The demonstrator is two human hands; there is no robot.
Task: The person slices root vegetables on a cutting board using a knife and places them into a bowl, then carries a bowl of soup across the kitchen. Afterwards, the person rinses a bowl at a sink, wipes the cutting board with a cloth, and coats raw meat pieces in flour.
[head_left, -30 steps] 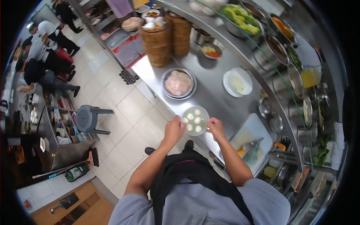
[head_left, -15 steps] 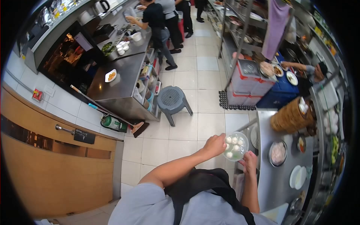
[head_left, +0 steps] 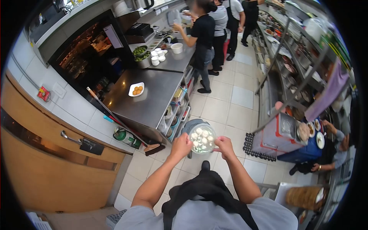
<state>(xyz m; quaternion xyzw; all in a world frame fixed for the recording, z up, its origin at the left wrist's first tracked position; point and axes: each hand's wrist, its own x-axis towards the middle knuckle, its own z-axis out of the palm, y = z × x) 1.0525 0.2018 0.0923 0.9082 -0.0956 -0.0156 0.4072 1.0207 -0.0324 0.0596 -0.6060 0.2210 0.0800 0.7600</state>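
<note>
A round bowl of clear broth point(head_left: 202, 152) hangs in front of my body, level between my two hands. Several white balls point(head_left: 205, 133) and some bits of green float in it. My left hand point(head_left: 181, 146) pinches the bowl's left rim with closed fingers. On the opposite side, my right hand point(head_left: 224, 146) grips the right edge with thumb and fingers. Beneath and just beyond the bowl is a grey plastic stool point(head_left: 190, 125), partly covered by it.
Ahead left, a steel counter point(head_left: 153, 82) bears a white dish point(head_left: 136, 89) of round orange-brown pieces. A broom point(head_left: 153, 148) leans against it. Several people stand along the counter farther on. At right are stacked crates point(head_left: 270, 134), a rack, a person and a bamboo steamer stack point(head_left: 303, 197).
My body and view have turned left, away from the right-hand steel table. The bowl, still in both hands, now appears over the stool and farther left.
</note>
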